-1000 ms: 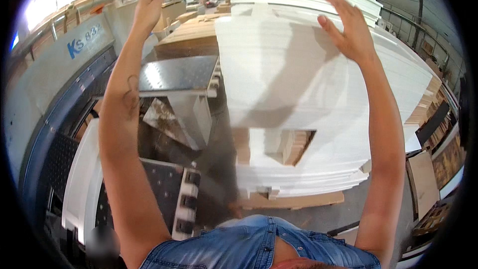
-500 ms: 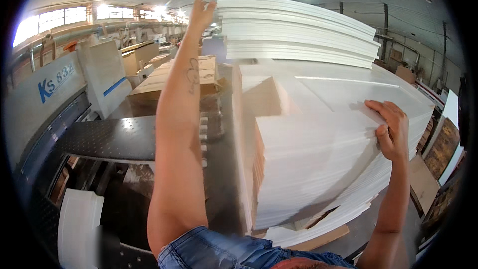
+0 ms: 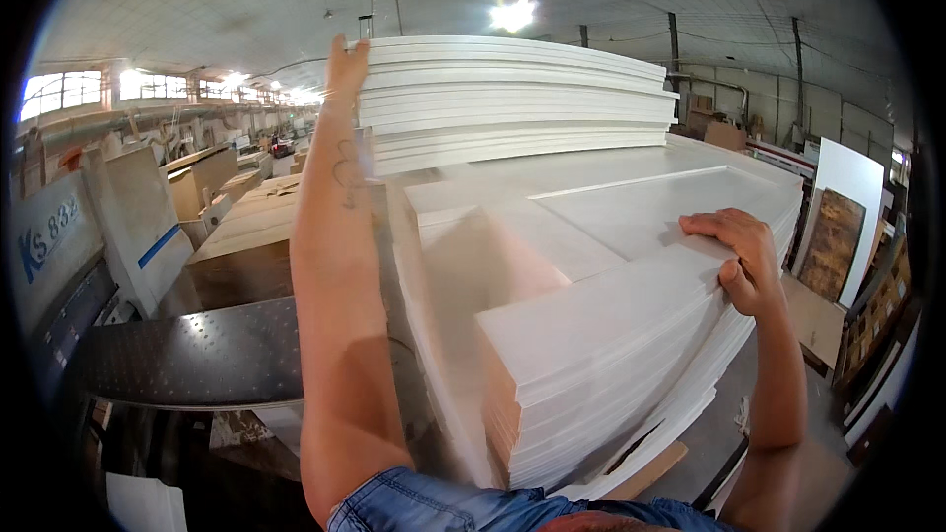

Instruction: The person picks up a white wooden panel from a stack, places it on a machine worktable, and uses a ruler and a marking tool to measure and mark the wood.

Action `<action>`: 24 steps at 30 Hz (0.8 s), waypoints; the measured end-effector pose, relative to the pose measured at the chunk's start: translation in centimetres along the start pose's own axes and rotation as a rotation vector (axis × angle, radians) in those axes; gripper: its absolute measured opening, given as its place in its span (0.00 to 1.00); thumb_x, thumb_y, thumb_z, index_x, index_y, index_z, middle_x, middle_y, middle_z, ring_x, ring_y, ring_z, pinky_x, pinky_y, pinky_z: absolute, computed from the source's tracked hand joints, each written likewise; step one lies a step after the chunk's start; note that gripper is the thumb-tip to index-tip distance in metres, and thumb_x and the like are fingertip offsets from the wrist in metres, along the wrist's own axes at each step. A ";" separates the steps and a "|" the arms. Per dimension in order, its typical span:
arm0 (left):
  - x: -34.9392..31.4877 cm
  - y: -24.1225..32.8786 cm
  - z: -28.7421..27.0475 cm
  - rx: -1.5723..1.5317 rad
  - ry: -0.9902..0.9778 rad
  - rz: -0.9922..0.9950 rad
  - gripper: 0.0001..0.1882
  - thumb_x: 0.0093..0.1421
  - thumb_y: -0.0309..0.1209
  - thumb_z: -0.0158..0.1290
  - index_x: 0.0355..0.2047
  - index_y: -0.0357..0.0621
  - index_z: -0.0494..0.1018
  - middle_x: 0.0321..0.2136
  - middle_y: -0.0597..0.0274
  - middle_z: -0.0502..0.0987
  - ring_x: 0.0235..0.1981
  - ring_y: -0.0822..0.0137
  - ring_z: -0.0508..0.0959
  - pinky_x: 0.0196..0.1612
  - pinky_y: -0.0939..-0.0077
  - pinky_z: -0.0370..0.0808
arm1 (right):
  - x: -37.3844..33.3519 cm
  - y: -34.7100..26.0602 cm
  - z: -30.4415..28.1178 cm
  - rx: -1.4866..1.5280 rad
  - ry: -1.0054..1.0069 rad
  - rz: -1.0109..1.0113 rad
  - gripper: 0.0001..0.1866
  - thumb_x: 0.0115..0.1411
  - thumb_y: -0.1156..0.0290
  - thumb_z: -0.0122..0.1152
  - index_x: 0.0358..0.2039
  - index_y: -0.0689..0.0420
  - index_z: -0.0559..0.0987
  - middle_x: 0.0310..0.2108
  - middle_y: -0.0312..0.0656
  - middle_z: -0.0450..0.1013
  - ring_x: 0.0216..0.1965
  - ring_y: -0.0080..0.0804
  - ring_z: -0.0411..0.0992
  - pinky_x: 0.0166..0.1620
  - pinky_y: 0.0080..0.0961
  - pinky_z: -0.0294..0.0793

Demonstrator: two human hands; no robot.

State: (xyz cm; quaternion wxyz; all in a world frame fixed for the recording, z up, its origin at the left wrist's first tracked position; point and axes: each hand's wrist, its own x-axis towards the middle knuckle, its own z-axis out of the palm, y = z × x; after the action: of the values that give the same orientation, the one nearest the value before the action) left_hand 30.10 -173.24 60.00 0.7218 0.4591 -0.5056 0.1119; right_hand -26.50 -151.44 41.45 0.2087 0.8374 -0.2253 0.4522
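My left hand (image 3: 347,71) reaches far up to the left end of a raised stack of white panels (image 3: 522,103). Its fingers are bent around the top corner there, closed on the upper panel, though the fingertips are partly hidden. Lower and nearer me, another pile of white panels (image 3: 591,335) has its layered edges turned my way. On the right edge of this pile rests my right hand (image 3: 739,256), fingers laid on top and thumb apart against the side. A flat white panel with a recessed middle (image 3: 660,202) lies beyond it, under the raised stack.
At left stands a grey machine (image 3: 59,236) with a dark perforated table (image 3: 197,350). Behind that table is a cardboard-covered pile (image 3: 246,236). Boards (image 3: 838,227) lean at right above the grey floor. A wooden strip (image 3: 645,473) pokes out beneath the near pile.
My view has shifted, so the raised stack appears lower and further left. Both hands keep about the same places on the panels.
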 end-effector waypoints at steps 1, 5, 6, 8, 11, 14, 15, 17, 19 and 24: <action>-0.6 0.4 -0.9 -0.132 -0.036 -0.056 0.39 0.64 0.44 0.61 0.68 0.37 0.60 0.51 0.41 0.78 0.50 0.54 0.80 0.52 0.61 0.77 | -0.2 0.1 0.2 0.007 0.001 0.009 0.35 0.66 0.39 0.46 0.43 0.61 0.84 0.38 0.50 0.82 0.34 0.54 0.76 0.40 0.41 0.74; 0.0 2.3 -2.1 -0.185 -0.008 0.094 0.40 0.55 0.39 0.70 0.62 0.36 0.64 0.42 0.47 0.80 0.41 0.62 0.78 0.46 0.65 0.76 | -0.4 0.5 -0.4 -0.035 -0.020 0.024 0.45 0.66 0.29 0.39 0.42 0.64 0.84 0.40 0.53 0.82 0.38 0.52 0.80 0.43 0.40 0.76; -0.8 3.6 -2.5 -0.184 -0.018 0.096 0.40 0.55 0.39 0.70 0.62 0.36 0.64 0.42 0.47 0.80 0.41 0.62 0.78 0.46 0.65 0.76 | -0.6 0.7 -0.5 -0.050 -0.011 0.000 0.44 0.66 0.29 0.39 0.42 0.63 0.84 0.40 0.52 0.83 0.38 0.52 0.80 0.43 0.40 0.76; -2.4 6.8 -3.6 -0.148 -0.067 0.053 0.46 0.53 0.43 0.73 0.64 0.35 0.61 0.47 0.46 0.78 0.46 0.57 0.79 0.51 0.66 0.75 | -0.6 0.4 -0.6 -0.043 -0.005 0.003 0.43 0.66 0.30 0.41 0.42 0.63 0.84 0.39 0.52 0.83 0.37 0.51 0.80 0.43 0.39 0.76; -5.9 11.9 -4.6 -0.099 -0.127 0.135 0.50 0.51 0.43 0.74 0.63 0.30 0.57 0.45 0.45 0.78 0.46 0.56 0.79 0.51 0.68 0.76 | -1.3 0.6 -0.8 -0.062 0.004 0.002 0.41 0.66 0.31 0.44 0.42 0.63 0.84 0.38 0.50 0.83 0.36 0.50 0.80 0.42 0.39 0.76; -8.2 16.6 -5.4 -0.146 -0.212 0.162 0.50 0.51 0.43 0.74 0.62 0.27 0.57 0.45 0.44 0.77 0.46 0.58 0.80 0.52 0.70 0.76 | -1.8 1.2 -0.7 -0.063 -0.002 0.004 0.38 0.66 0.34 0.47 0.42 0.62 0.84 0.38 0.49 0.83 0.35 0.50 0.79 0.42 0.39 0.75; -9.5 19.4 -6.9 -0.119 -0.211 0.158 0.50 0.51 0.43 0.74 0.62 0.27 0.57 0.45 0.44 0.77 0.46 0.58 0.80 0.52 0.70 0.76 | -1.7 1.1 -0.7 -0.042 0.002 -0.001 0.36 0.66 0.36 0.49 0.42 0.62 0.84 0.37 0.49 0.83 0.35 0.50 0.79 0.42 0.38 0.75; -12.9 24.6 -9.0 -0.112 -0.265 0.201 0.51 0.51 0.44 0.74 0.61 0.24 0.57 0.45 0.42 0.76 0.47 0.59 0.80 0.53 0.71 0.78 | -1.4 0.7 -1.3 -0.047 -0.017 0.018 0.35 0.66 0.37 0.49 0.43 0.61 0.84 0.38 0.49 0.83 0.37 0.47 0.80 0.43 0.38 0.76; -15.2 28.1 -10.3 -0.043 -0.255 0.210 0.51 0.52 0.43 0.74 0.62 0.23 0.56 0.45 0.42 0.76 0.47 0.58 0.80 0.54 0.70 0.78 | -1.0 0.7 -1.8 -0.048 -0.043 0.037 0.35 0.67 0.38 0.50 0.45 0.61 0.84 0.39 0.48 0.83 0.38 0.45 0.81 0.45 0.37 0.77; -22.3 38.1 -14.2 0.032 -0.212 0.196 0.50 0.56 0.42 0.72 0.63 0.21 0.54 0.46 0.41 0.76 0.48 0.57 0.81 0.55 0.70 0.78 | 4.8 4.8 -4.6 0.681 -0.236 0.475 0.50 0.62 0.28 0.52 0.67 0.61 0.67 0.59 0.52 0.74 0.54 0.43 0.76 0.55 0.36 0.77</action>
State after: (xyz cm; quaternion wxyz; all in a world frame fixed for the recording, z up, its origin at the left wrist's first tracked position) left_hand 4.84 -134.44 61.41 0.6424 0.4283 -0.6197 0.1408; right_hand -29.86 -153.69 48.58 -0.2166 0.8295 -0.2719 0.4371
